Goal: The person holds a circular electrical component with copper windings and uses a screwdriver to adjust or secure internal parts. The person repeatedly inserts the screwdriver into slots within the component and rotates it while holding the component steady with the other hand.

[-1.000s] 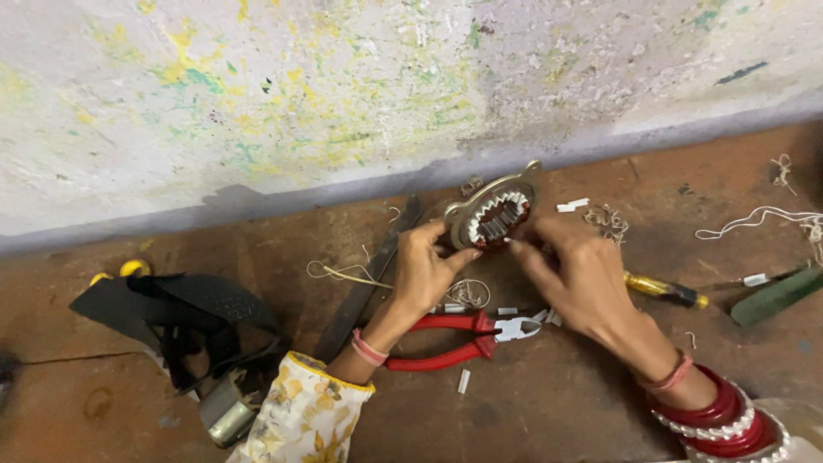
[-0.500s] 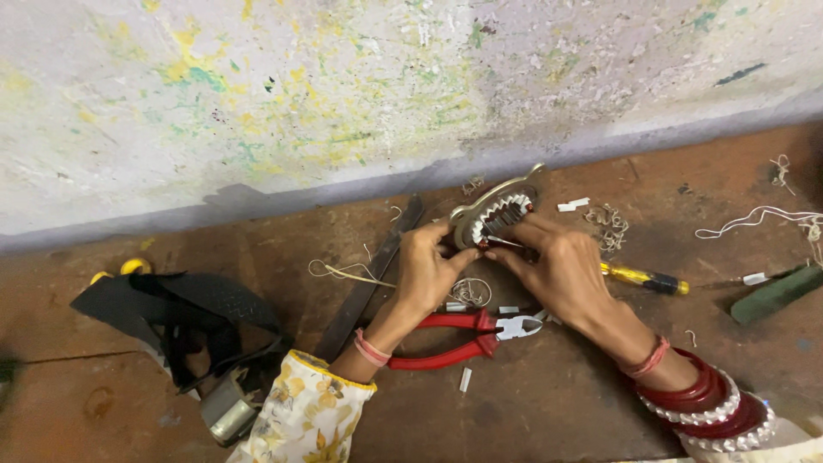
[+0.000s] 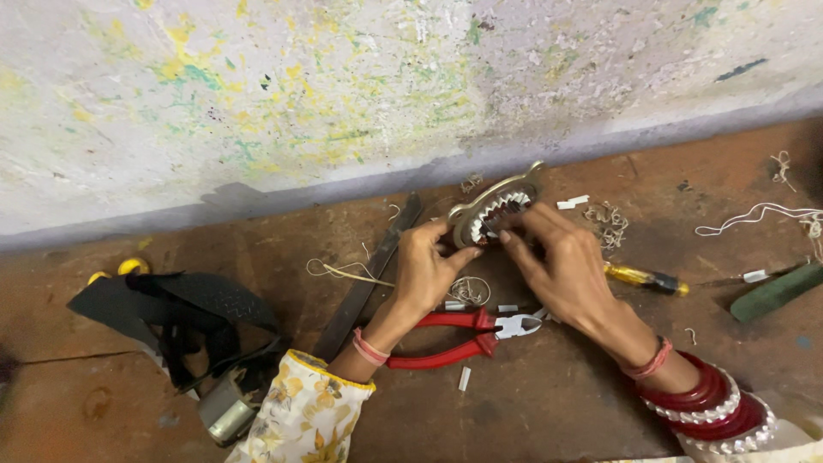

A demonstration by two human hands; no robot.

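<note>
The left hand (image 3: pixel 429 270) grips the lower left edge of a round metal ring with inner teeth (image 3: pixel 495 212), thumb pressed against its rim and fingers curled behind it. The ring is held tilted, just above the brown work surface (image 3: pixel 549 403) and close to the base of the paint-spattered wall (image 3: pixel 343 94). The right hand (image 3: pixel 557 266) closes on the ring from the right side; its fingertips (image 3: pixel 513 233) are pressed together at the toothed opening, pinching something small there that cannot be made out. Both hands touch the ring and nearly touch each other.

Directly below the hands lie red-handled pliers (image 3: pixel 463 333), jaws pointing right, flat on the surface. A coil of thin wire (image 3: pixel 467 290) lies just above the pliers, beside the left hand. A long dark flat file (image 3: pixel 369 279) lies diagonally to the left of the left forearm. A yellow-handled screwdriver (image 3: pixel 643 278) lies to the right, partly hidden behind the right hand. A green bar-shaped object (image 3: pixel 776 293) rests near the right edge. Loose white string (image 3: pixel 754 214) and small tangles of wire scraps (image 3: pixel 610 221) are scattered near the wall on the right.

At the left, a black folded piece of material (image 3: pixel 171 304) lies on the surface, with a small metal cylinder (image 3: pixel 227 411) at its lower edge. The left arm wears a floral sleeve (image 3: pixel 304 420) and a pink wristband; the right wrist carries red bangles (image 3: pixel 711 407).
</note>
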